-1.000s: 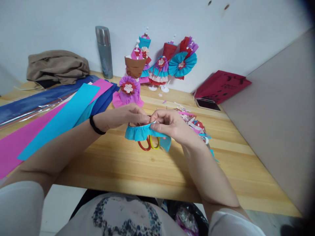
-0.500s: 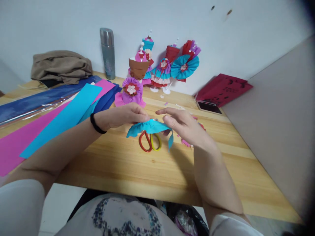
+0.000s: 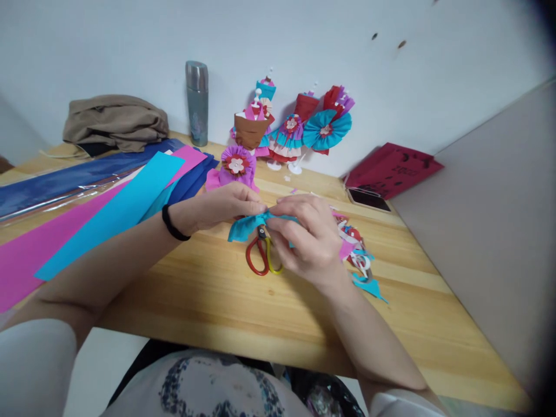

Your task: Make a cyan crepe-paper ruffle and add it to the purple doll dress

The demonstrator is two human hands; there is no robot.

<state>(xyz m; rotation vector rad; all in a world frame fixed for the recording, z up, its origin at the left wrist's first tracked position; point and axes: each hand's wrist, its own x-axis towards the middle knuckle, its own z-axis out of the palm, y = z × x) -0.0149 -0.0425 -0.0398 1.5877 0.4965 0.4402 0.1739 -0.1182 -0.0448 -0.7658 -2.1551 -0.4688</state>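
Note:
A gathered strip of turquoise crepe paper [image 3: 244, 228] hangs over the middle of the wooden table. My left hand [image 3: 226, 207] pinches its upper edge between thumb and fingers, a black band round the wrist. From the other side my right hand [image 3: 304, 234] closes its thumb and fingers on the same strip and hides its right part. Scissors with a red and a yellow handle [image 3: 257, 260] lie on the table just below the paper, their blades covered by it. Beyond my left hand stands a small figure in a brown top and purple skirt [image 3: 236, 165].
Pink and turquoise paper sheets [image 3: 117, 211] spread across the left, near a brown cloth [image 3: 115, 121] and a flask [image 3: 197, 104]. More paper-dressed figures [image 3: 292, 130] stand behind. To the right are paper scraps [image 3: 369, 285], a phone [image 3: 368, 199] and a red bag [image 3: 393, 171].
My right hand has moved left and its spread fingers have closed on the turquoise strip. The paper scraps at the right are more exposed. The view has shifted slightly.

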